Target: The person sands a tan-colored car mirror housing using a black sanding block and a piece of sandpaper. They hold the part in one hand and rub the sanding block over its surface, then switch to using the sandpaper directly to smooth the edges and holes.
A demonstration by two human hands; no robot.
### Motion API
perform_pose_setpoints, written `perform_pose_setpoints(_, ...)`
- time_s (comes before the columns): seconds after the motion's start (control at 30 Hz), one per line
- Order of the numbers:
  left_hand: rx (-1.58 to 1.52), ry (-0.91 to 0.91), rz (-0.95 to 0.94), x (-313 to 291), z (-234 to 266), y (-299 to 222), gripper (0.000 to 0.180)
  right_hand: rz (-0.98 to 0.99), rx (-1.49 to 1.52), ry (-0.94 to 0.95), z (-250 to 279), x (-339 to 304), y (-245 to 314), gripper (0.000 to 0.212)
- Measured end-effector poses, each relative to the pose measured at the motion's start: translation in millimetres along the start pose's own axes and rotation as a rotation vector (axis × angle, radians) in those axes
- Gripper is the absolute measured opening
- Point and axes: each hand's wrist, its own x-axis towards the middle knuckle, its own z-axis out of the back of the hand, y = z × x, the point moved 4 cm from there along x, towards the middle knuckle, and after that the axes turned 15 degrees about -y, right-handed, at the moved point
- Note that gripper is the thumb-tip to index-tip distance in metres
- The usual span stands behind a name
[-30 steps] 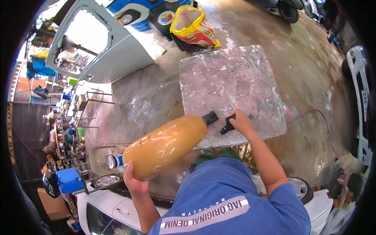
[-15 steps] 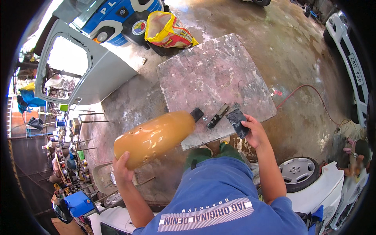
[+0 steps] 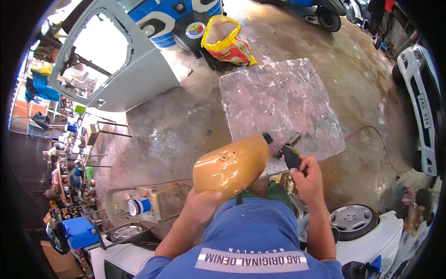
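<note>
My left hand [image 3: 204, 204] grips the near left end of a glossy tan, curved panel [image 3: 232, 167], with the thumb on its face. The panel is tilted in front of my body, and a small raised spot shows on its surface. My right hand [image 3: 310, 179] pinches a folded black sheet of sandpaper [image 3: 291, 158] to the right of the panel, apart from it. Just behind the sheet a narrow dark block [image 3: 293, 139] lies on the stained board [image 3: 278, 102]. A small black piece [image 3: 267, 137] shows at the panel's far end, partly hidden by it.
A yellow and red sack [image 3: 227, 44] stands beyond the board. At the far left leans a grey car door [image 3: 134, 69]. A tub [image 3: 139, 206] rests on a chair [image 3: 169, 200]. A wheel [image 3: 353, 218] is at the lower right, and a red hose [image 3: 378, 135] crosses the floor.
The panel has swung rightward and closer to my body, with its face turned. My right hand has turned the sandpaper, now seen more edge-on. The whole view has shifted.
</note>
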Motion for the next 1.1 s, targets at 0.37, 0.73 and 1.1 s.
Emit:
perform_pose_setpoints(0.37,0.101,0.311,0.163,-1,67,45,0.048,0.869,-0.587,0.457,-141,-100,86,0.047)
perform_pose_setpoints(0.73,0.559,0.603,-0.579,-12,54,38,0.037,0.873,-0.704,0.536,-162,-128,100,0.044)
perform_pose_setpoints(1.1,0.346,0.521,0.036,-20,59,62,0.037,0.848,-0.896,0.488,-156,-128,100,0.048)
